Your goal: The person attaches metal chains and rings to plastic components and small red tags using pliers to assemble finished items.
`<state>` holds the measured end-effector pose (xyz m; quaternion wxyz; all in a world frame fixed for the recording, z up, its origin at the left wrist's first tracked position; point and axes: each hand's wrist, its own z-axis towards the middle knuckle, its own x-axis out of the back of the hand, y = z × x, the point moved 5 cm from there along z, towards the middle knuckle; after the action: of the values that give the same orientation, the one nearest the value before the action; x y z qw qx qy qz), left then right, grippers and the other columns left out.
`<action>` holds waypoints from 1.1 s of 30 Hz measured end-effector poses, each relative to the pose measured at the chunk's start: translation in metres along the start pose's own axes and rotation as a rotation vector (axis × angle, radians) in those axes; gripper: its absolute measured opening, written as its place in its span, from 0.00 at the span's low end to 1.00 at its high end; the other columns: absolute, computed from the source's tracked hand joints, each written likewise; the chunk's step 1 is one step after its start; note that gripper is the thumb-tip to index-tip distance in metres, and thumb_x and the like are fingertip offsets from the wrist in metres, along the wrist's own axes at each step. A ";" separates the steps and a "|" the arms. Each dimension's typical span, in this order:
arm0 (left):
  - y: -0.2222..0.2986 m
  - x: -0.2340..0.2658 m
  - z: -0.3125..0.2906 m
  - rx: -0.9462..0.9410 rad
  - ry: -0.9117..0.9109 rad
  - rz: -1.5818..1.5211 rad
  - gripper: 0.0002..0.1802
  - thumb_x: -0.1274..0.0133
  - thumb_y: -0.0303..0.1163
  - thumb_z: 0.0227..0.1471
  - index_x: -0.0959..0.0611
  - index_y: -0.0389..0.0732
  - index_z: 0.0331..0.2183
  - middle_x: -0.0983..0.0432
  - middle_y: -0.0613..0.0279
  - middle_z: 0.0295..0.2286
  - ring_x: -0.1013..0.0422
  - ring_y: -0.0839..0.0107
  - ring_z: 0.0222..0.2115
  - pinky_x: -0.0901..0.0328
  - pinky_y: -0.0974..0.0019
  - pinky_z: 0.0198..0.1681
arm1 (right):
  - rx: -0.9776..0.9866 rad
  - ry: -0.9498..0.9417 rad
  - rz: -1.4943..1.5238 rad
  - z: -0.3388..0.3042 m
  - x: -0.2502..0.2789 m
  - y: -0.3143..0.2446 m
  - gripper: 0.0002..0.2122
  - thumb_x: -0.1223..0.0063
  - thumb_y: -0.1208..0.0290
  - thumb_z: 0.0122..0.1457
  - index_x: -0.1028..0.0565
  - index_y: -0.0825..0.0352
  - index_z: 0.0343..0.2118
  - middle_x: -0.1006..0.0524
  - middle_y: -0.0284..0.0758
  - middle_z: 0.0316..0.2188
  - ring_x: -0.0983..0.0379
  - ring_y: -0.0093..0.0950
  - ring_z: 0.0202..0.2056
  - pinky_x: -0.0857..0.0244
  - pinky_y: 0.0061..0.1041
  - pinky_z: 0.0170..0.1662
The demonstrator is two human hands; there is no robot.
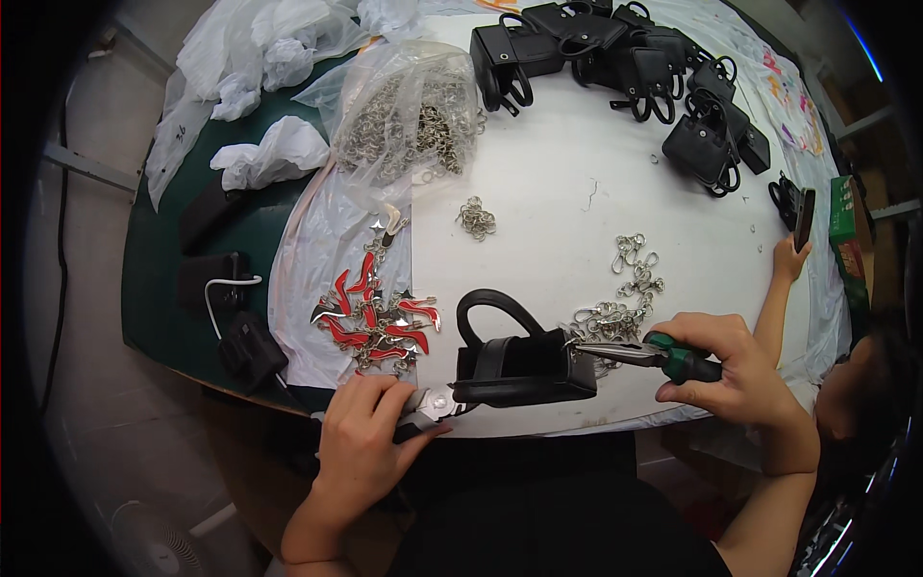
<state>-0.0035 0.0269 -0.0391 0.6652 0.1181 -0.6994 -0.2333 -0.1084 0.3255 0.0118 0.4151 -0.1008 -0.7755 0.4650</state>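
Before me a small black handbag (524, 370) with a curved top handle rests at the near edge of the white table. My right hand (735, 370) is wrapped round green-and-black needle-nose pliers (673, 359), whose tips meet the bag's upper right corner, where a small metal ring seems to sit. In my left hand (363, 438) is a second pair of pliers (437, 404), dark-handled with a silver head, its jaws by the bag's lower left corner. Silver clasps (625, 298) lie behind the bag. Red high-heel charms (380, 322) are heaped to its left.
A clear plastic bag (404, 120) of metal rings and a small ring pile (476, 219) lie farther back. Several black handbags (596, 48) crowd the far edge. Another person's hand (790, 258) holds a phone (805, 219) at right. Dark chargers (245, 337) sit left.
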 end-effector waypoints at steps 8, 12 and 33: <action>0.008 -0.034 -0.005 -0.134 0.149 0.051 0.31 0.30 0.36 0.31 0.20 0.36 0.41 0.28 0.57 0.37 0.32 0.55 0.40 0.37 0.53 0.42 | 0.300 0.251 -0.307 0.001 -0.003 -0.013 0.23 0.27 0.67 0.42 0.24 0.72 0.40 0.24 0.40 0.30 0.28 0.35 0.27 0.34 0.28 0.31; 0.011 -0.032 0.000 -0.137 0.170 0.015 0.28 0.33 0.32 0.31 0.19 0.36 0.40 0.28 0.56 0.39 0.32 0.55 0.42 0.38 0.53 0.43 | 0.437 0.344 -0.399 0.000 -0.004 -0.015 0.25 0.27 0.65 0.39 0.24 0.72 0.40 0.24 0.40 0.31 0.29 0.33 0.26 0.35 0.28 0.28; 0.037 0.015 0.033 -0.336 0.131 -0.892 0.48 0.21 0.32 0.29 0.31 0.33 0.51 0.26 0.51 0.44 0.27 0.65 0.46 0.29 0.62 0.49 | 0.353 0.220 -0.025 0.004 -0.024 0.002 0.25 0.26 0.69 0.42 0.25 0.74 0.43 0.24 0.40 0.31 0.26 0.33 0.30 0.32 0.26 0.33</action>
<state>-0.0322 0.0572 -0.0084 0.5526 0.3121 -0.4899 -0.5977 -0.0965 0.3115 -0.0039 0.5142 -0.0671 -0.6333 0.5745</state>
